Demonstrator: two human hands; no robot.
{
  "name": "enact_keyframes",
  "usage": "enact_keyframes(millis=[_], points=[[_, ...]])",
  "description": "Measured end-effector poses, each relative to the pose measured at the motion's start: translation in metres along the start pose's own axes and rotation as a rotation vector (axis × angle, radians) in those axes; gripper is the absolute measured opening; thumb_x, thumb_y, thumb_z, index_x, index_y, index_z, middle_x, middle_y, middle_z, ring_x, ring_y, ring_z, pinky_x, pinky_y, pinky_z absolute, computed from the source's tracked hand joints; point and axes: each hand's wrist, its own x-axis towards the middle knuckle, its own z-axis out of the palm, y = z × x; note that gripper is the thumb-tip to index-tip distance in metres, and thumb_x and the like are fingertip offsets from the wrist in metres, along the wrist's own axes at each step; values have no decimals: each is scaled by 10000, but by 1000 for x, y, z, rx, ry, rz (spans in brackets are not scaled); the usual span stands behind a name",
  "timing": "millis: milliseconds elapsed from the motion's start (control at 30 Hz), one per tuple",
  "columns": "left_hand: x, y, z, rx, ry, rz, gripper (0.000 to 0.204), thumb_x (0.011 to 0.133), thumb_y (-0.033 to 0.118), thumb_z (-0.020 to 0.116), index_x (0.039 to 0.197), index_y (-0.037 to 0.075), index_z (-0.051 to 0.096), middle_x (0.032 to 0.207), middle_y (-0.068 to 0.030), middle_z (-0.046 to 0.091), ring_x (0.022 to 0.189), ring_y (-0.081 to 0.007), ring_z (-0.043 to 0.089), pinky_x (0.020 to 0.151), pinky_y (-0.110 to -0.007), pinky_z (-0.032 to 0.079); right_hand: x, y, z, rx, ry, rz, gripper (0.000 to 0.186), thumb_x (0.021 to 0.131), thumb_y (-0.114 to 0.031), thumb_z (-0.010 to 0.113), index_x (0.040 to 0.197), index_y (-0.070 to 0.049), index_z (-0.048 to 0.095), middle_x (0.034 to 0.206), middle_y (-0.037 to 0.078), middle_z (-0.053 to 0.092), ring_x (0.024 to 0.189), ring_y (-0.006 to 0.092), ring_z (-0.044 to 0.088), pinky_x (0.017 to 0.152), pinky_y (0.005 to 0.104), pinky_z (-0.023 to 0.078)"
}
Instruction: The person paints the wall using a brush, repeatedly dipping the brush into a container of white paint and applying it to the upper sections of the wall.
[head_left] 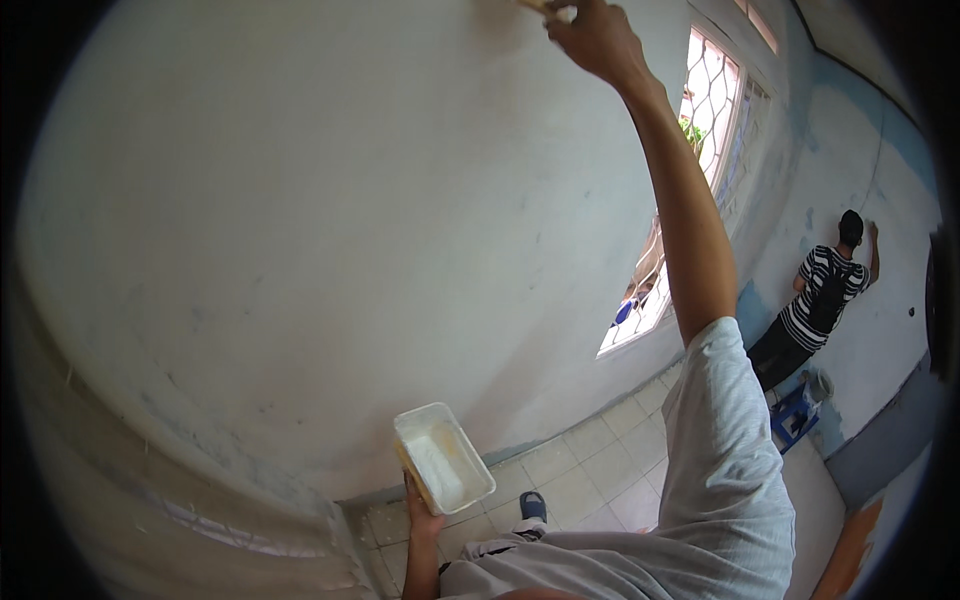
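Right hand raised overhead against the white wall, fingers seemingly pinching a tool cut off at the frame's top, while left-hand fingers grip a white paint tray low down.

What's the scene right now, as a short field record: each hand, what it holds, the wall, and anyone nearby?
left hand: low, gripping a rectangular tray with white paint inside
right hand: raised overhead at the wall, holding a tool mostly cut off by the frame edge
wall: whitish, patchy
window: latticed grille, to the right
other person: striped shirt, hand on the far wall
floor: pale tiles
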Motion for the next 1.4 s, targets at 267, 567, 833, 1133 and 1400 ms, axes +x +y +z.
enact_keyframes(millis=[267, 567, 833, 1133, 1400], points=[[-8, 6, 15, -6, 46, 26, 544, 1047, 520, 405, 1463, 170, 430, 1421, -36, 527, 1298, -248, 524, 1091, -474, 445, -213, 5, 128, -31, -368, 168, 408, 855, -210, 610, 1249, -108, 589, 832, 228, 681, 801, 430, 658, 714, 536, 544], [-4, 20, 34, 162, -22, 98, 595, 1029, 560, 434, 1497, 205, 341, 1445, -35, 469, 1333, -248, 483, 1079, -458, 463, -335, 30, 149, -12, -1094, 215, 337, 844, -358, 678, 1125, -175, 709, 1130, 171, 671, 1158, 353, 590, 955, 481, 498], [-19, 23, 16, 150, -30, 58, 590, 1022, 574, 435, 1487, 217, 367, 1455, -34, 467, 1320, -266, 496, 1087, -487, 447, -14, 15, 16, -6, -72, 20, 333, 848, -258, 669, 1122, -80, 736, 793, 174, 729, 747, 293, 726, 697, 407, 578], [-25, 29, 6, 143, 1, 96, 590, 1032, 575, 405, 1484, 197, 367, 1440, -48, 474, 1307, -270, 504, 1082, -473, 453, -224, -20, 135, -25, -276, 116, 441, 819, -183, 623, 1245, -76, 575, 793, 211, 673, 732, 390, 670, 650, 498, 538], [-1, 31, 21, 127, -56, 171, 613, 1027, 559, 442, 1499, 184, 330, 1433, -60, 471, 1321, -261, 487, 1077, -470, 461, -317, 12, 139, 16, -830, 16, 340, 809, -217, 649, 1101, -44, 673, 831, 216, 680, 852, 414, 688, 797, 492, 567]])
